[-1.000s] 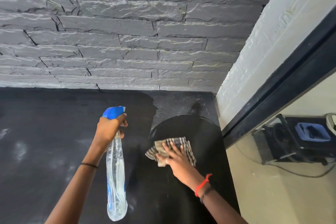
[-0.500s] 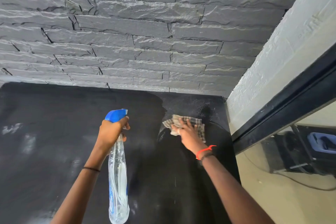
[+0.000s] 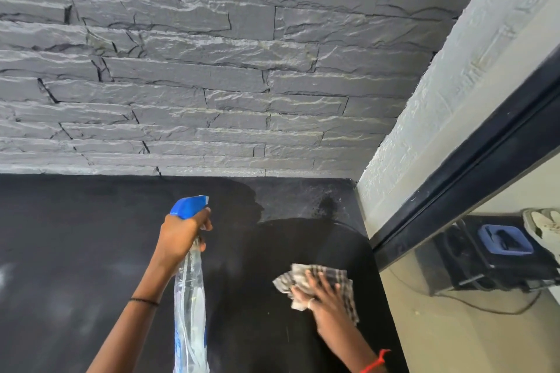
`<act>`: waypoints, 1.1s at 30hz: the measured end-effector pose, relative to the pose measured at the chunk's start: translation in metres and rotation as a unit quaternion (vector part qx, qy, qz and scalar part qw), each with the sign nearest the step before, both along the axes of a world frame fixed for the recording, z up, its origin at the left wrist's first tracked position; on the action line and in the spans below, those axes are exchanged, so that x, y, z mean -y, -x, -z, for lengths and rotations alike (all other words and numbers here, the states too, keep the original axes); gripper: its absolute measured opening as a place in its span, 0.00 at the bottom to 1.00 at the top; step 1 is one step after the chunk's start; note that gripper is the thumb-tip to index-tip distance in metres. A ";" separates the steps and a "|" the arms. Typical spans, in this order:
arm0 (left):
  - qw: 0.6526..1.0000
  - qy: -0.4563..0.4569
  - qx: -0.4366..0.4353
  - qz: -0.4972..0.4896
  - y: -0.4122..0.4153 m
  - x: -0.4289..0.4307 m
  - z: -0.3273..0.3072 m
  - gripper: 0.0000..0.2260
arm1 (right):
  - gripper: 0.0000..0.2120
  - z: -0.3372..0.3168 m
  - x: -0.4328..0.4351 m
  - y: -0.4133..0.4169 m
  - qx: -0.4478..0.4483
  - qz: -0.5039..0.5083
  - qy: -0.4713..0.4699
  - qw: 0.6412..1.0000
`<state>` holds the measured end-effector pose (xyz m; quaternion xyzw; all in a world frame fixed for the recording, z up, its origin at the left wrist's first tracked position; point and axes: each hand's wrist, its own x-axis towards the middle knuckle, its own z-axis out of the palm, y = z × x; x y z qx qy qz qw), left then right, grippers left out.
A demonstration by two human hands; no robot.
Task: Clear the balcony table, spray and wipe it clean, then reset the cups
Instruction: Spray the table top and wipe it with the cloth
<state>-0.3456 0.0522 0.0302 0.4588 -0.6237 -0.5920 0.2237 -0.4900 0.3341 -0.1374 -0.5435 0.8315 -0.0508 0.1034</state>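
Right hand (image 3: pixel 322 297) lies flat, fingers spread, pressing the cloth (image 3: pixel 315 280) onto the table (image 3: pixel 91 236) near its right edge – good for wiping; left hand (image 3: pixel 178 236) grips the bottle (image 3: pixel 189 306) by its neck, raised clear – no cups visible

Black wristband (image 3: pixel 144 301), red wrist thread (image 3: pixel 375 361)

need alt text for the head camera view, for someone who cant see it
A right hand presses a checked cloth flat on a black tabletop, while the left hand holds a clear spray bottle with a blue trigger head. Grey stone cladding rises behind the table.
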 end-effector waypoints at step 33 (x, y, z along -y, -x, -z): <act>0.999 0.003 0.007 0.045 0.028 0.040 0.005 0.09 | 0.38 -0.033 0.133 0.131 0.047 0.128 -0.050 0.989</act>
